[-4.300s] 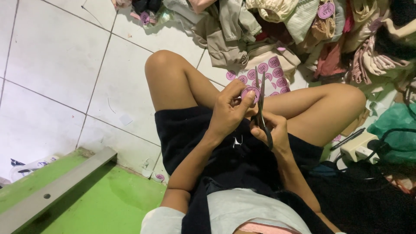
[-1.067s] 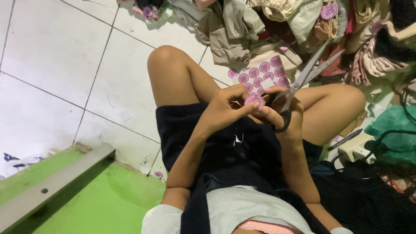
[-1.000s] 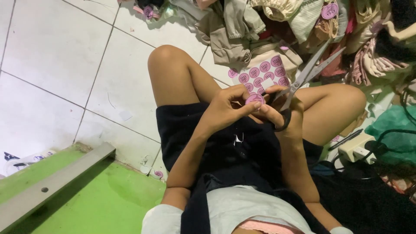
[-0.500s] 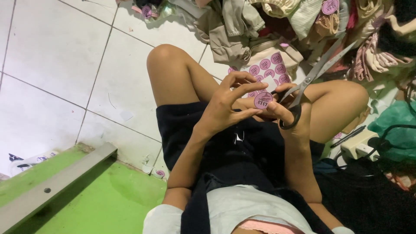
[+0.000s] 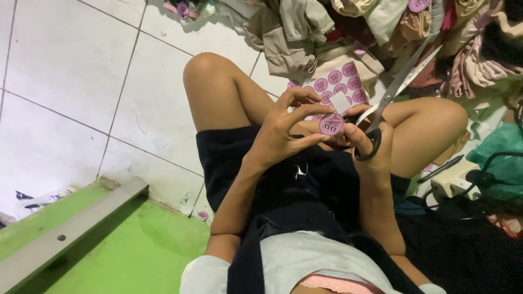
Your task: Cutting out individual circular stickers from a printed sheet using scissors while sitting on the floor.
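I sit on a tiled floor with my knees up. My left hand [image 5: 283,130] pinches a round pink sticker [image 5: 330,124] between thumb and fingertips, just above my lap. My right hand [image 5: 366,142] touches the sticker's right edge with its fingertips and has the black handle of grey scissors [image 5: 393,91] looped on it; the blades point up and to the right, slightly apart. Behind my hands a white sheet of several pink round stickers [image 5: 339,87] lies on the floor between my knees.
A heap of clothes [image 5: 381,32] fills the top right, with a pink sticker on some pieces. A white power strip [image 5: 455,182] and black cable lie at right beside a green bag [image 5: 504,158]. A grey metal bar [image 5: 65,237] crosses green floor at lower left.
The scissors, earlier cutting around the sticker, have swung up and to the right. The cut sticker now faces me, held by both hands' fingertips, and my left fingers have spread.
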